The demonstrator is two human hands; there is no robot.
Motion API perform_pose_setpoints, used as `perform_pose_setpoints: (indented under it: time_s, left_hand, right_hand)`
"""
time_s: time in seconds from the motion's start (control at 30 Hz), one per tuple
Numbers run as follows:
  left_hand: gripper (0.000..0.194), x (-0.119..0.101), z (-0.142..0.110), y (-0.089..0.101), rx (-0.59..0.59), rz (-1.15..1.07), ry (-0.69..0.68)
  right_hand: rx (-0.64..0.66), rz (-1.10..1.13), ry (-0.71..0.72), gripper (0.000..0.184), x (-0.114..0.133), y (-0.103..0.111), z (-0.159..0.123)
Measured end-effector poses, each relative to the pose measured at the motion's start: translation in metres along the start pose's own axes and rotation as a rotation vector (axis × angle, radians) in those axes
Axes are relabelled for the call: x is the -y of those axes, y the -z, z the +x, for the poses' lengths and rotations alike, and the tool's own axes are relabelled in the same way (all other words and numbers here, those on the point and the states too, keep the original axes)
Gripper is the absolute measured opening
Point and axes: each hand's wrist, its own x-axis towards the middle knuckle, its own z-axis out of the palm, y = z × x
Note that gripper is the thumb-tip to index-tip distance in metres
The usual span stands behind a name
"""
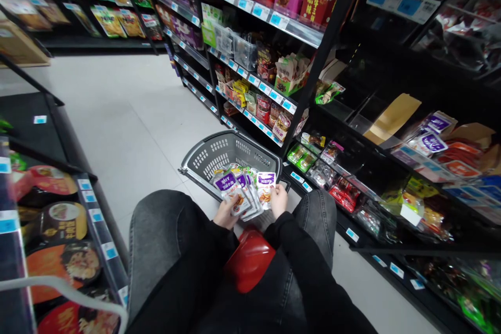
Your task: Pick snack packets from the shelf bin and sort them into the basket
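I sit on a red stool (248, 261) in a shop aisle, knees in grey jeans. My left hand (226, 213) and my right hand (278, 200) are both closed on a fanned stack of small white-and-purple snack packets (246, 188), held between my knees. Just beyond the packets a grey plastic shopping basket (219, 151) stands on the floor, with more packets showing inside it.
Black shelves (313, 94) full of packaged snacks run along the right, with the same purple packets (432, 141) on a middle shelf. A low shelf of bowl noodles (58, 219) stands at my left. Pale tiled floor (129, 115) stretches ahead.
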Motion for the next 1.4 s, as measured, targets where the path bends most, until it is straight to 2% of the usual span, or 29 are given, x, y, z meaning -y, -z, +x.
perform_pose_setpoints:
  time_s: [0.07, 0.1, 0.23, 0.3, 0.47, 0.63, 0.93, 1.1, 1.23, 1.4]
  left_hand:
    - [0.027, 0.001, -0.001, 0.0, 0.028, 0.009, 0.008]
    - [0.028, 0.002, -0.001, 0.0, 0.042, 0.013, 0.017]
    - [0.035, 0.004, 0.0, 0.001, 0.112, 0.004, 0.047]
    - [0.039, 0.004, 0.002, 0.002, 0.138, 0.001, 0.041]
    - [0.048, 0.005, 0.007, 0.008, 0.096, 0.048, 0.028]
    - [0.05, 0.009, 0.008, 0.009, 0.107, 0.148, 0.01]
    - [0.055, 0.008, 0.006, 0.004, 0.04, 0.192, -0.051]
    - [0.054, 0.005, 0.005, 0.005, 0.067, 0.171, 0.014]
    - [0.054, 0.002, 0.005, 0.006, 0.078, 0.152, 0.068]
    - [0.052, -0.001, 0.002, 0.004, 0.052, 0.147, 0.054]
  right_hand:
    - [-0.04, -0.064, 0.014, 0.01, -0.001, 0.002, 0.0]
    - [-0.012, -0.079, 0.038, 0.011, -0.001, 0.002, -0.001]
    - [0.235, -0.042, 0.133, 0.012, -0.004, -0.006, -0.008]
    - [0.297, -0.015, 0.147, 0.014, -0.006, -0.012, -0.011]
    - [0.334, 0.036, 0.161, 0.024, -0.005, -0.012, -0.012]
    - [0.501, 0.037, 0.169, 0.033, -0.004, -0.011, -0.019]
    - [0.492, 0.156, 0.215, 0.032, -0.002, -0.019, -0.029]
    - [0.514, 0.184, 0.215, 0.031, 0.0, -0.017, -0.031]
    - [0.529, 0.068, 0.243, 0.031, 0.002, -0.016, -0.031]
    - [0.428, -0.219, 0.377, 0.033, 0.003, -0.016, -0.029]
